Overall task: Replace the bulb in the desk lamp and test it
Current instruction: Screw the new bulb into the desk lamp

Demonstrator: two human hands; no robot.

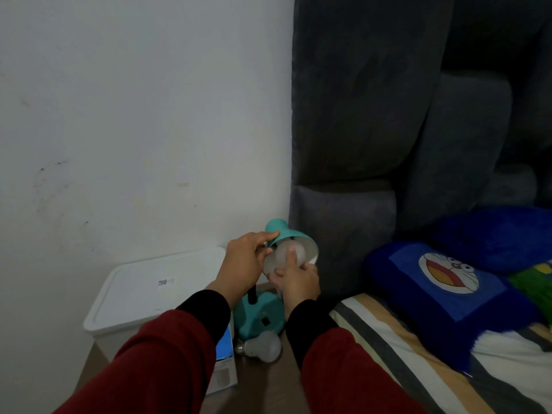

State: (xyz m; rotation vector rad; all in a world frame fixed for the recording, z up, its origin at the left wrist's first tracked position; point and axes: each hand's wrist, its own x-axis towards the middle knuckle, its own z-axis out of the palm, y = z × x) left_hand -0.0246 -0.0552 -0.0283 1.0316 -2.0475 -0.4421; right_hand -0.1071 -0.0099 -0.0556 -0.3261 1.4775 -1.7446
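Observation:
A teal desk lamp stands on a brown bedside table, its base (259, 316) low in the middle and its shade (288, 233) tilted toward me. My left hand (246, 261) grips the left rim of the shade. My right hand (297, 282) holds a frosted white bulb (287, 256) that sits in the mouth of the shade, fingers wrapped around its globe. A second white bulb (263, 346) lies on its side on the table in front of the lamp base, its metal screw cap pointing left.
A white lidded plastic bin (143, 288) stands left of the lamp against the white wall. A blue and white bulb box (224, 360) lies by my left sleeve. A dark grey padded headboard (373, 115), a striped bed (388, 339) and blue pillows (448, 288) fill the right.

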